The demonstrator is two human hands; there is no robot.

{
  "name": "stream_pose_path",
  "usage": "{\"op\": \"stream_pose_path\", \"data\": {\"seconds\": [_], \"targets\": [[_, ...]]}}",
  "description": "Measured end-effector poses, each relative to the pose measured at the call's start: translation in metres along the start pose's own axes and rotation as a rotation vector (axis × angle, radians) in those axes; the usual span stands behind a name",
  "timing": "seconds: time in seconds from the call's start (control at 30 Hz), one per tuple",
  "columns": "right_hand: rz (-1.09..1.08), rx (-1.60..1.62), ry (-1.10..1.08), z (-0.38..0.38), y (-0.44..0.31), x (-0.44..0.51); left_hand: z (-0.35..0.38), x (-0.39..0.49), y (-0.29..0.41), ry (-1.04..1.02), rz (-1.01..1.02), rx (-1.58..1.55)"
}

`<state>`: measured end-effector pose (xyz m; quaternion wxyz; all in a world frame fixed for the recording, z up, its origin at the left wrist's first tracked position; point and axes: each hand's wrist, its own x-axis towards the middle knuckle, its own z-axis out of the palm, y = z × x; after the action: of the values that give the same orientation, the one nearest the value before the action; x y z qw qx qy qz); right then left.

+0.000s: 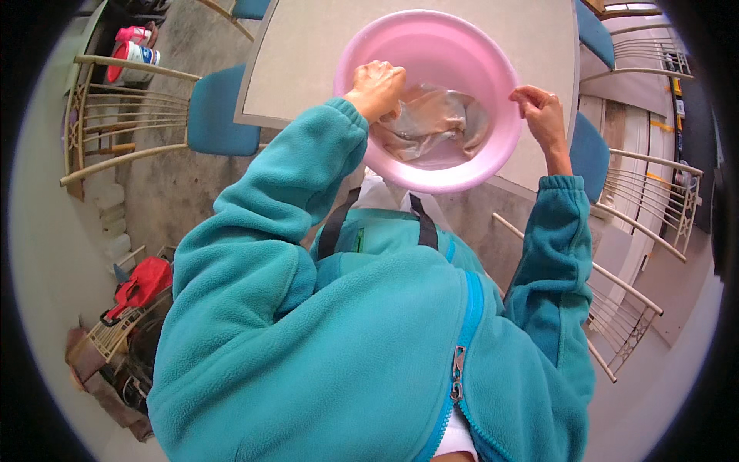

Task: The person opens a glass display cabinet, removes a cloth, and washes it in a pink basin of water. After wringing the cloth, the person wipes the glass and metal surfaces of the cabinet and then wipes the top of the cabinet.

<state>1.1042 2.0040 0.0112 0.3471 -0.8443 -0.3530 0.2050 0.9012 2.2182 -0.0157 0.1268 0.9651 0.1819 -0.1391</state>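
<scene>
A round pink plastic basin (pixel 444 179) stands over the near edge of a pale table (pixel 306 63). Inside it lies a crumpled, wet-looking beige cloth (pixel 441 118), apparently in water. My left hand (pixel 378 86) is closed over the basin's left side, with the cloth's left end just beneath it; its fingertips are hidden, so what it grips is unclear. On the right, my right hand (pixel 537 107) has its thumb and bent fingers at the outer edge of the basin's rim. Whether those fingers pinch the rim cannot be told.
Metal-framed chairs with blue seats stand left (pixel 222 110) and right (pixel 590 156) of the table. A white tub with a red lid (pixel 135 62) is at the upper left. Lower left, a red bag (pixel 144 283) lies on another chair.
</scene>
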Motion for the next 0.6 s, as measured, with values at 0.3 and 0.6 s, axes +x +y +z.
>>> {"op": "stream_pose_path", "data": {"seconds": [0.3, 0.6], "targets": [[-0.154, 0.018, -0.275, -0.005, -0.061, -0.015, -0.012, 0.003, 0.026, 0.333, 0.314, -0.843], [-0.411, -0.053, -0.217, -0.015, -0.089, -0.015, -0.021, -0.002, 0.053, 0.01, 0.548, -1.108]]}}
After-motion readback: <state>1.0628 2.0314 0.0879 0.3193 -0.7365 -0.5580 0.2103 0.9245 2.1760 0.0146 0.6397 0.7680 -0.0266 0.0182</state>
